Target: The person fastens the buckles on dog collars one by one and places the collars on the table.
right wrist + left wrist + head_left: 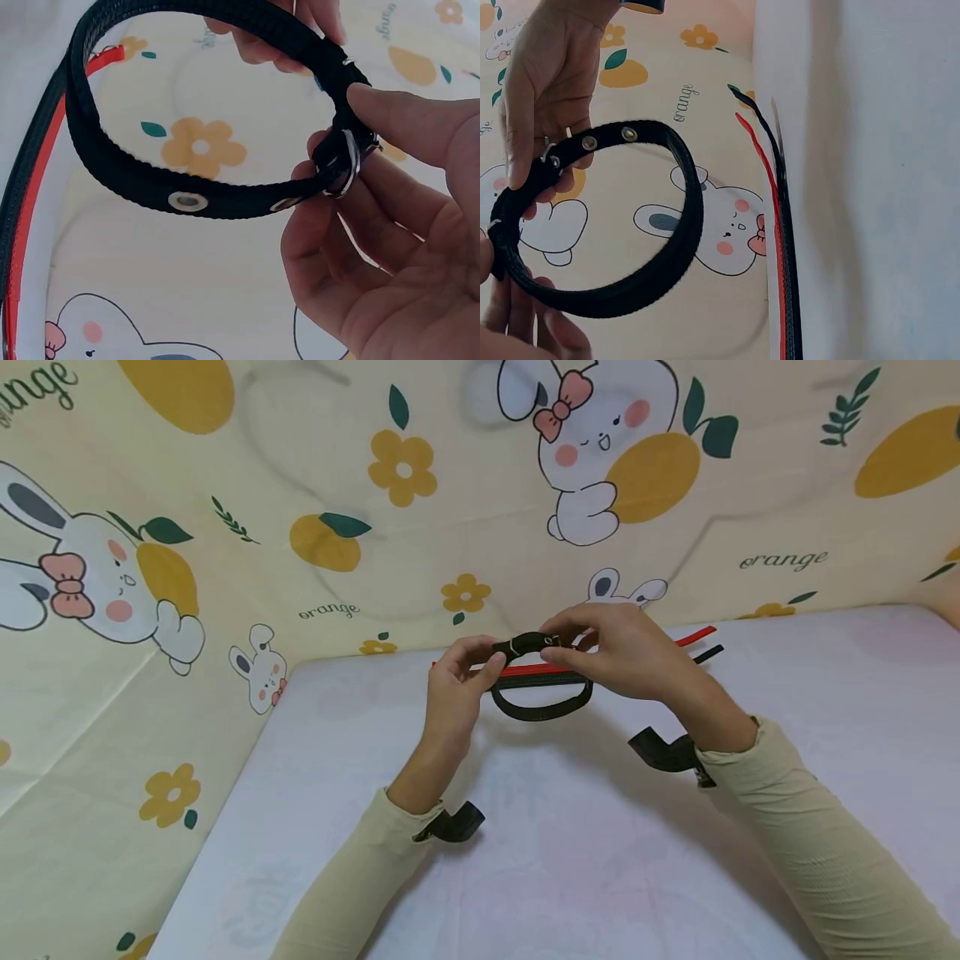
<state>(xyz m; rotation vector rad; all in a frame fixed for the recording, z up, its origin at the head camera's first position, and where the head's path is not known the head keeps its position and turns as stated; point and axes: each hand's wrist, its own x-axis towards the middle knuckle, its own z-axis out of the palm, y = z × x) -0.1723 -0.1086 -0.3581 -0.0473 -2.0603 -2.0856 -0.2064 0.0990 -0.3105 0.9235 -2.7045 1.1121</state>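
Black webbing collar (542, 703), looped and studded with metal eyelets (187, 201), hangs held above the desk (570, 860), just in front of the red strap (540, 670) and black strap (784, 247) lying flat behind it. Right hand (626, 652) pinches the collar at its metal buckle (346, 165); left hand (459, 681) pinches the webbing beside that buckle. Recommended: hold the buckle square, keep the webbing flat and untwisted, and line an eyelet up with the pin.
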